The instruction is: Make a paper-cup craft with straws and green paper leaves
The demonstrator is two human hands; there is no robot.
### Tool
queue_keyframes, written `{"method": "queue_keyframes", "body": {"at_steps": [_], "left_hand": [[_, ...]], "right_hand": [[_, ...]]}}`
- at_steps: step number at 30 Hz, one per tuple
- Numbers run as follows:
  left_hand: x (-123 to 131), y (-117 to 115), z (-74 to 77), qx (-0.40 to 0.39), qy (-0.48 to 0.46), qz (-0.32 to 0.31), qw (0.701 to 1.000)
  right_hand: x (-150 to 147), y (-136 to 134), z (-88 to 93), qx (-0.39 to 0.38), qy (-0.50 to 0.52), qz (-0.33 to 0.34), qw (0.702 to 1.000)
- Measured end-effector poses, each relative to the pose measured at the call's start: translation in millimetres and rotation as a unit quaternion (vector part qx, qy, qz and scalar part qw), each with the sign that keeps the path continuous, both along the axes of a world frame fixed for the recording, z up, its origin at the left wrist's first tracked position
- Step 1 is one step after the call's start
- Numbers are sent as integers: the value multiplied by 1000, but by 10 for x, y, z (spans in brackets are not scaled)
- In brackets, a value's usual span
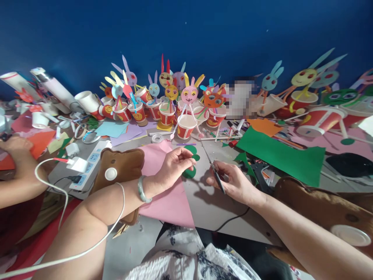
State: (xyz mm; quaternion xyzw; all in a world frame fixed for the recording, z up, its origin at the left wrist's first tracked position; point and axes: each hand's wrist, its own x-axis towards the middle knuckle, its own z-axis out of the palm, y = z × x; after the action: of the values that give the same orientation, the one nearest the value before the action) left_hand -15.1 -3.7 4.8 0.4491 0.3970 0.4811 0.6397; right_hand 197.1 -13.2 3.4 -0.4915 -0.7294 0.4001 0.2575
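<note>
My left hand (176, 161) pinches a small green paper disc (196, 157) between thumb and fingertips. Just beyond and below it, larger green paper rounds (190, 173) show on the table, partly hidden by the fingers. My right hand (231, 181) is closed around the dark handle of a pair of scissors (215, 169). Their blades point up and away, to the right of the disc and apart from it. Under my left forearm lies a pink paper sheet (169, 198).
Paper cups (186, 126) with rabbit-like paper figures line the back. A green sheet (282, 155) lies right, near a black glue gun (260, 171). Left are a power strip (91, 165) and a brown cushion (121, 167). A white cable (96, 245) crosses my left arm. Another person's arm (20, 171) rests far left.
</note>
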Motion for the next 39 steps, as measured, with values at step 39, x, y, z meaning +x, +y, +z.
{"method": "queue_keyframes", "body": {"at_steps": [39], "left_hand": [[-56, 51, 86, -8, -30, 67, 997]], "right_hand": [[79, -44, 125, 86, 45, -112, 989]]}}
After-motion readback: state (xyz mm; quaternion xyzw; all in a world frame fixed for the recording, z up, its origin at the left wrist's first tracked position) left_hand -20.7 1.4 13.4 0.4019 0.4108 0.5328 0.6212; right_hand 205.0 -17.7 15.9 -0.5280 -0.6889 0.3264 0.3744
